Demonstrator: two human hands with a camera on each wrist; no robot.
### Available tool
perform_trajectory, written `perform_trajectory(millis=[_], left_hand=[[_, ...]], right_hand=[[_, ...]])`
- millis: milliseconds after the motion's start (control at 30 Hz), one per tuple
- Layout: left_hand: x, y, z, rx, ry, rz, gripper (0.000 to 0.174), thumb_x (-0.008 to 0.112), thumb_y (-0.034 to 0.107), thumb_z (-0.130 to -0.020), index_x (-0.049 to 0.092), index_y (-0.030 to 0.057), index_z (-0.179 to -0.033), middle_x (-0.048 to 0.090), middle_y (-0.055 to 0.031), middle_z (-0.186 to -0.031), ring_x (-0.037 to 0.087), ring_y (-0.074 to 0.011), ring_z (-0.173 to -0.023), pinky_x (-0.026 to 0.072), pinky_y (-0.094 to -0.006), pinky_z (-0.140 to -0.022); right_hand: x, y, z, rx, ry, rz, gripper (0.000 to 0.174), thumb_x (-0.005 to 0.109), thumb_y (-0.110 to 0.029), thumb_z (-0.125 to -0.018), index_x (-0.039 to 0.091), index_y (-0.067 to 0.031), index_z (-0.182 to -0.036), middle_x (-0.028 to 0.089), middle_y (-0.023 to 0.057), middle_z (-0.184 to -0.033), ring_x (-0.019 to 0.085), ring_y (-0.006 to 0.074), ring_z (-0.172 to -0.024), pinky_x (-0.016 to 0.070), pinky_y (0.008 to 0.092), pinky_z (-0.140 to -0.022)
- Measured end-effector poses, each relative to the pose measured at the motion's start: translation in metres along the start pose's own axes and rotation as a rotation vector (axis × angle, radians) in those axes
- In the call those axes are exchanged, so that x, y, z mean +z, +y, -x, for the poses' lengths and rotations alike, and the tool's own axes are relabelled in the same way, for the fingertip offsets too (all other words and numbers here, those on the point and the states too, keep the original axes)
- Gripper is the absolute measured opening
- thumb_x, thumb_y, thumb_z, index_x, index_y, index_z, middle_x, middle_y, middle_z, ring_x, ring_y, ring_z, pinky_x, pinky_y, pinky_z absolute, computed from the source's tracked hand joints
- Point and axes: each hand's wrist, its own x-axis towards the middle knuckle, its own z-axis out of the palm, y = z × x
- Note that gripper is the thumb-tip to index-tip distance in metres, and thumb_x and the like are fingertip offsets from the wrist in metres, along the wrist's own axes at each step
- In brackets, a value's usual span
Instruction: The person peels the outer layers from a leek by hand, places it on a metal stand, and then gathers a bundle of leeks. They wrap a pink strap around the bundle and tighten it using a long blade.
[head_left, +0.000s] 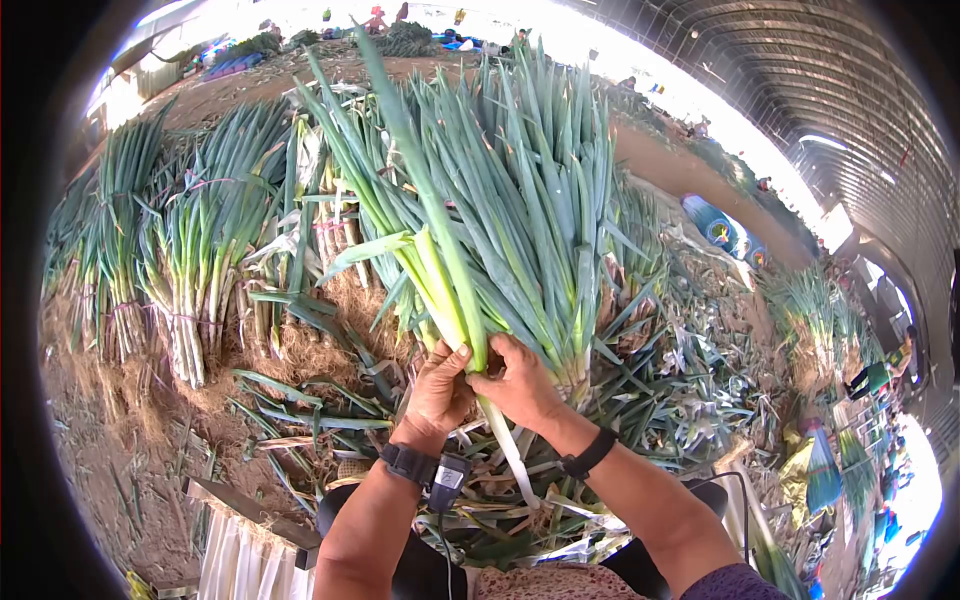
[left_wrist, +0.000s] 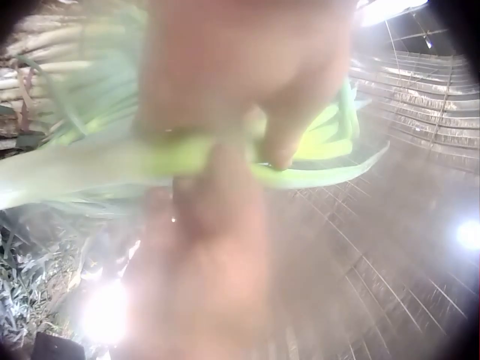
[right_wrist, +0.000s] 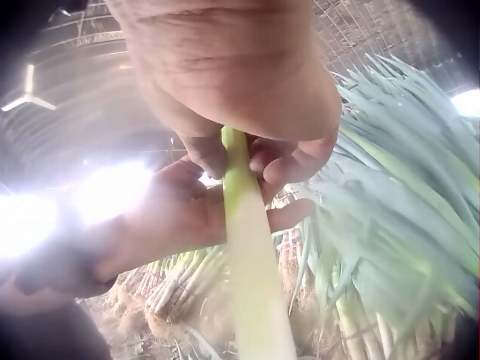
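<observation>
In the head view, my left hand (head_left: 440, 390) and right hand (head_left: 522, 382) meet on one large green onion (head_left: 512, 455). Its white stem hangs below the fingers, and its green leaves spread up and away above them. The right wrist view has my right hand (right_wrist: 232, 75) pinching the stalk (right_wrist: 255, 277) between thumb and fingers, with my left hand (right_wrist: 176, 217) gripping it just behind. Blurred hands cover the middle of the stalk (left_wrist: 67, 176) in the left wrist view. Directly beyond the hands lies a big heap of green onions (head_left: 520, 200).
Tied bundles of green onions (head_left: 195, 250) stand at the left, roots down. Trimmed leaves (head_left: 690, 370) litter the ground on the right. A wooden-topped stool or crate (head_left: 250, 520) is near my left forearm. Blue rolls (head_left: 722, 232) lie farther off at right.
</observation>
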Motion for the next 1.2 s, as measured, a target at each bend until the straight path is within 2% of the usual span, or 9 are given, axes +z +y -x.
perform_trajectory(millis=[300,333,467,533,633,733,867,1167,1200], left_hand=[[-0.011,-0.007,-0.006,0.186,0.235,-0.189,0.022,0.059,0.002,-0.083,0.054,0.0068,-0.103,0.06,-0.0069,-0.093,0.059,-0.0195,-0.082,0.0518,-0.0344,-0.069],[-0.015,-0.002,-0.009,0.279,0.2,-0.181,0.017,0.058,0.002,-0.084,0.053,0.008,-0.099,0.06,-0.0053,-0.087,0.058,-0.0177,-0.075,0.0507,-0.0334,-0.066],[-0.014,0.014,-0.004,0.197,0.195,-0.162,0.021,0.056,0.006,-0.087,0.048,0.015,-0.104,0.054,-0.0022,-0.087,0.053,-0.0157,-0.076,0.0475,-0.0348,-0.071],[-0.013,0.015,-0.003,0.192,0.149,-0.143,0.02,0.055,0.007,-0.087,0.048,0.0152,-0.104,0.053,-0.0024,-0.085,0.053,-0.0164,-0.075,0.0471,-0.0358,-0.07],[0.001,0.016,0.005,0.129,0.148,-0.081,0.022,0.058,0.011,-0.087,0.048,0.0123,-0.106,0.051,-0.0024,-0.083,0.051,-0.0172,-0.073,0.0459,-0.0354,-0.068],[0.005,0.009,0.004,0.085,0.116,-0.077,0.026,0.065,0.014,-0.083,0.05,0.0087,-0.103,0.05,-0.0011,-0.079,0.05,-0.0162,-0.069,0.0458,-0.0328,-0.064],[0.001,-0.009,0.002,0.052,0.096,-0.16,0.025,0.068,0.015,-0.08,0.05,0.0081,-0.096,0.05,-0.0017,-0.073,0.05,-0.0158,-0.067,0.0475,-0.0329,-0.061],[0.007,0.001,0.01,-0.108,-0.079,-0.23,0.033,0.068,0.023,-0.08,0.049,0.0043,-0.099,0.052,-0.0034,-0.071,0.056,-0.0192,-0.074,0.0473,-0.0337,-0.072],[0.009,0.0,0.01,-0.118,-0.099,-0.238,0.033,0.067,0.023,-0.08,0.049,0.0044,-0.1,0.052,-0.0036,-0.071,0.057,-0.0196,-0.075,0.0472,-0.0331,-0.072]], right_hand=[[0.012,0.013,0.052,0.046,0.141,-0.204,0.018,0.068,-0.012,-0.074,0.056,-0.0012,-0.083,0.06,0.0121,-0.074,0.058,0.0236,-0.06,0.046,0.0337,-0.057],[-0.003,-0.005,0.064,0.004,0.192,-0.069,0.015,0.067,-0.009,-0.077,0.057,-0.0014,-0.084,0.059,0.0063,-0.072,0.056,0.0141,-0.061,0.0445,0.0283,-0.055],[-0.04,0.04,0.11,0.486,0.438,-0.521,0.01,0.065,-0.003,-0.078,0.056,-0.0029,-0.084,0.055,-0.0016,-0.075,0.049,0.0056,-0.063,0.0411,0.0218,-0.054],[-0.063,0.081,0.138,0.627,0.612,-0.515,0.018,0.064,-0.015,-0.081,0.054,-0.0036,-0.092,0.06,0.0046,-0.083,0.059,0.014,-0.069,0.0464,0.0258,-0.058],[-0.074,0.181,0.207,1.28,0.537,-0.633,0.027,0.065,-0.023,-0.082,0.055,-0.0029,-0.096,0.059,0.006,-0.086,0.059,0.0164,-0.068,0.0468,0.0292,-0.058],[-0.049,0.159,0.2,1.119,0.196,-0.338,0.037,0.067,-0.031,-0.08,0.057,-0.0036,-0.103,0.061,0.0066,-0.093,0.06,0.0193,-0.073,0.0481,0.032,-0.06],[-0.017,0.069,0.116,0.287,-0.101,-0.055,0.034,0.066,-0.019,-0.079,0.06,-0.0033,-0.109,0.063,0.011,-0.102,0.064,0.0181,-0.084,0.0495,0.0287,-0.064],[-0.004,0.009,0.057,0.199,-0.103,0.135,0.015,0.065,-0.011,-0.074,0.066,-0.0018,-0.085,0.063,0.0166,-0.078,0.063,0.0281,-0.064,0.0481,0.0295,-0.059],[-0.003,0.011,0.055,0.212,-0.123,0.182,0.017,0.066,-0.012,-0.074,0.066,-0.0003,-0.085,0.064,0.0142,-0.071,0.063,0.0198,-0.06,0.0473,0.0276,-0.057]])
